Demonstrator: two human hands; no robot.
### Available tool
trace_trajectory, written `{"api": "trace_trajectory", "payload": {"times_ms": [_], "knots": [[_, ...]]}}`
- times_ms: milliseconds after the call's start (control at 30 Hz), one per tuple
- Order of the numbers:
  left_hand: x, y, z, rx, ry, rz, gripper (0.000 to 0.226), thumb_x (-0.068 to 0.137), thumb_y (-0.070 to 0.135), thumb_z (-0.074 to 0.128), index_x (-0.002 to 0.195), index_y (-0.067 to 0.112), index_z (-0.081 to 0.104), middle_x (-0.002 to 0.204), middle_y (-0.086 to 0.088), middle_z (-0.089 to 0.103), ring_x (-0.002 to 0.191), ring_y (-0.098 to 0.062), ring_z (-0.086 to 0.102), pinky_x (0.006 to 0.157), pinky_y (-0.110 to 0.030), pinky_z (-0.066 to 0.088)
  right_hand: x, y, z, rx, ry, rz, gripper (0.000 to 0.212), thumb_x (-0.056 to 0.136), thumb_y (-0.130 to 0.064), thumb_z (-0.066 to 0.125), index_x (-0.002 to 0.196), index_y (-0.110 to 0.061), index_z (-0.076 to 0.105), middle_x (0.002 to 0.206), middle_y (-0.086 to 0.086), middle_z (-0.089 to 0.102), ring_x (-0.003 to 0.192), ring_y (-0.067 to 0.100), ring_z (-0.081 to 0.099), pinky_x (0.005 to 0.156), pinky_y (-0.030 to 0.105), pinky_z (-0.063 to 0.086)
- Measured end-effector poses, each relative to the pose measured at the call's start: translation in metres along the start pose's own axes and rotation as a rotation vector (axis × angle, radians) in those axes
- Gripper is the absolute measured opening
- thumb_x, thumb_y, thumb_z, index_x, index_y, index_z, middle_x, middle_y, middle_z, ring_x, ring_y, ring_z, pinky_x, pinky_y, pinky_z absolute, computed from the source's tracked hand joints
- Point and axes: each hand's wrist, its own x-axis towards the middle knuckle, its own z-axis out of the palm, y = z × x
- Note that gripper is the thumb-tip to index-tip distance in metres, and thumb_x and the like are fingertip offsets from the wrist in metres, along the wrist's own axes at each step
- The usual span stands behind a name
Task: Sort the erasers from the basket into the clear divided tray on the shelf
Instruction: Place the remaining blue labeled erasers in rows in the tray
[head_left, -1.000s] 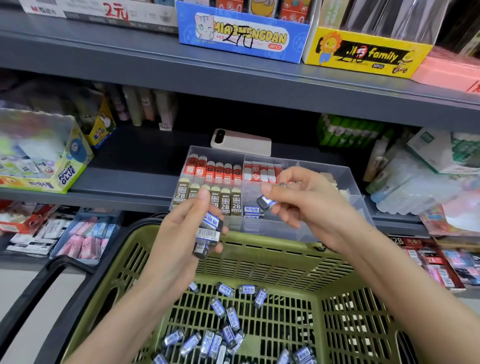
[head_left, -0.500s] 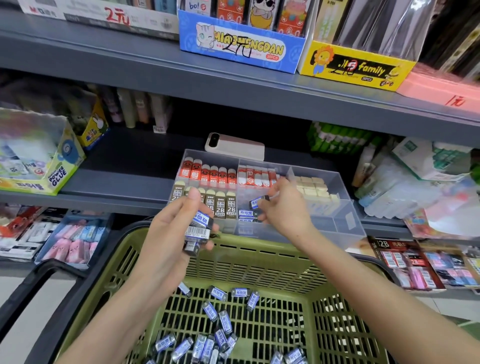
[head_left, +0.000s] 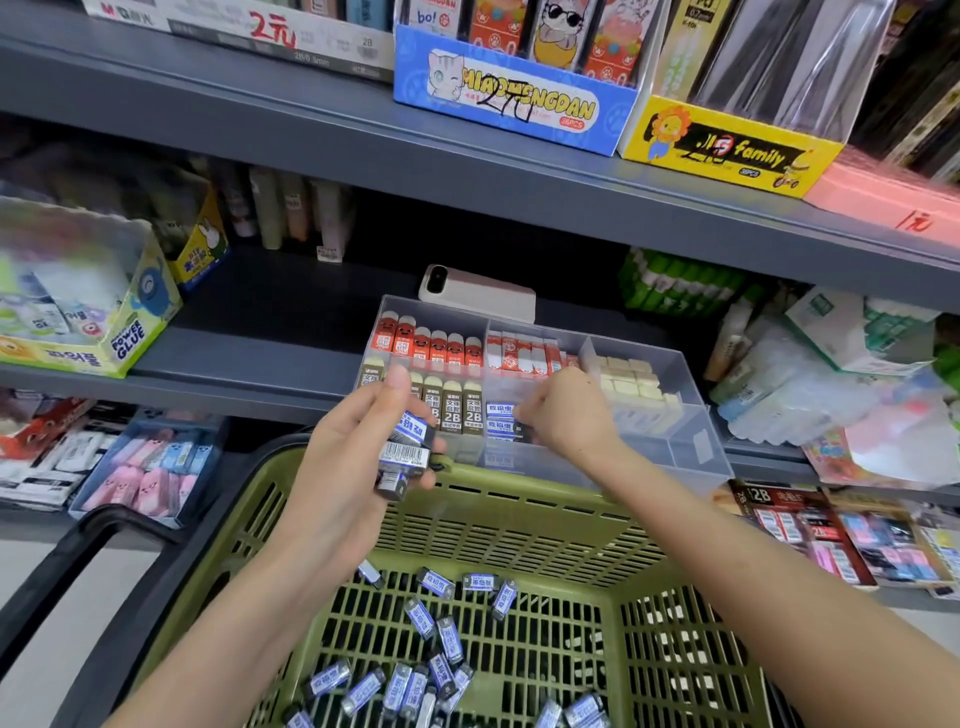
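A clear divided tray (head_left: 711, 447) stands on the shelf, its compartments filled with red, brown 2B and cream erasers. Two blue-and-white erasers (head_left: 500, 418) lie in its front middle compartment. My right hand (head_left: 563, 413) is inside that compartment, fingers curled down onto a dark eraser (head_left: 525, 429) beside them. My left hand (head_left: 358, 452) hovers over the basket rim and holds a small stack of blue-and-black erasers (head_left: 408, 454) between thumb and fingers. The green basket (head_left: 519, 525) below has several loose blue erasers (head_left: 441, 660) on its floor.
A white phone (head_left: 478, 291) lies on the shelf behind the tray. A Power Glue box (head_left: 104, 332) sits at the left, plastic-wrapped goods (head_left: 810, 384) at the right. Display boxes (head_left: 514, 98) line the upper shelf. The basket's black handle (head_left: 62, 566) hangs down at the left.
My right hand carried one eraser from above the basket forward and down into the tray's front middle compartment. My left hand stayed in place with its stack.
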Motion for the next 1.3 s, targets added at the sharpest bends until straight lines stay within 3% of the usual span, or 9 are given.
{"api": "trace_trajectory", "payload": {"times_ms": [133,267,333,433,567,767,967,1067,1300], "knots": [[0.000,0.001,0.001,0.002,-0.010,-0.022,0.041,0.065,0.057,0.063,0.065,0.016,0.068,0.068,-0.002,0.063,0.061,-0.014,0.063,0.043,-0.022,0.046,0.001,0.000,-0.006,0.121,-0.213,0.017,0.031,0.089,-0.016,0.053,0.061,-0.005,0.057,0.053,0.005,0.049,0.066,0.021,0.055,0.071,0.027,0.040],[-0.001,0.000,0.004,-0.078,-0.039,-0.108,0.043,0.073,0.053,0.056,0.071,0.012,0.067,0.069,-0.007,0.062,0.059,-0.017,0.062,0.041,-0.023,0.045,-0.010,-0.005,-0.025,0.044,-0.126,-0.071,0.043,0.093,-0.015,0.047,0.051,-0.012,0.039,0.051,0.002,0.039,0.059,0.022,0.042,0.083,0.033,0.042],[-0.001,0.000,0.005,-0.113,-0.072,-0.131,0.042,0.077,0.050,0.053,0.074,0.011,0.069,0.070,-0.007,0.063,0.059,-0.017,0.062,0.040,-0.023,0.045,-0.024,-0.011,-0.035,0.189,0.027,-0.197,0.044,0.094,-0.025,0.050,0.054,-0.007,0.051,0.051,0.008,0.044,0.055,0.016,0.038,0.069,0.030,0.036],[-0.002,-0.002,0.006,-0.117,-0.107,-0.131,0.040,0.077,0.048,0.053,0.078,0.013,0.073,0.072,-0.007,0.065,0.059,-0.016,0.063,0.040,-0.022,0.044,-0.055,-0.025,-0.048,0.592,-0.051,-0.374,0.036,0.089,-0.039,0.058,0.066,-0.012,0.068,0.054,0.004,0.053,0.051,0.004,0.035,0.051,0.021,0.030],[-0.005,-0.005,0.008,-0.083,-0.133,-0.109,0.040,0.079,0.048,0.052,0.094,0.019,0.074,0.077,-0.007,0.071,0.061,-0.012,0.065,0.041,-0.021,0.044,-0.075,-0.032,-0.044,0.495,-0.125,-0.385,0.017,0.080,-0.044,0.067,0.083,-0.029,0.073,0.069,-0.007,0.062,0.055,0.000,0.044,0.058,0.022,0.038],[-0.006,-0.006,0.009,0.026,-0.163,-0.064,0.046,0.075,0.050,0.057,0.112,0.024,0.068,0.087,-0.003,0.070,0.057,-0.007,0.058,0.041,-0.022,0.042,-0.074,-0.036,-0.042,0.548,-0.174,-0.513,0.028,0.081,-0.025,0.070,0.109,-0.029,0.067,0.084,-0.010,0.052,0.076,0.006,0.048,0.078,0.030,0.046],[-0.007,-0.009,0.010,0.100,-0.253,-0.078,0.052,0.079,0.055,0.052,0.116,0.021,0.066,0.089,-0.005,0.066,0.060,-0.012,0.058,0.042,-0.023,0.043,-0.069,-0.030,-0.049,0.892,-0.425,-0.442,0.035,0.075,0.003,0.072,0.097,-0.021,0.060,0.077,-0.007,0.055,0.063,0.010,0.050,0.055,0.018,0.044],[-0.006,-0.010,0.008,0.102,-0.217,-0.094,0.049,0.079,0.055,0.052,0.113,0.023,0.067,0.080,-0.009,0.065,0.065,-0.018,0.063,0.041,-0.024,0.043,-0.063,-0.016,-0.059,0.974,-0.357,-0.378,0.035,0.076,0.004,0.071,0.095,-0.024,0.063,0.078,-0.006,0.060,0.057,0.017,0.057,0.049,0.021,0.046],[0.001,-0.009,0.001,0.071,-0.199,-0.076,0.032,0.095,0.019,0.041,0.109,0.019,0.070,0.071,-0.011,0.058,0.058,-0.020,0.056,0.036,-0.025,0.037,-0.021,0.026,-0.064,0.300,-0.189,-0.250,0.018,0.068,-0.018,0.080,0.061,-0.023,0.065,0.061,-0.012,0.061,0.058,0.003,0.052,0.061,0.024,0.042]]}}
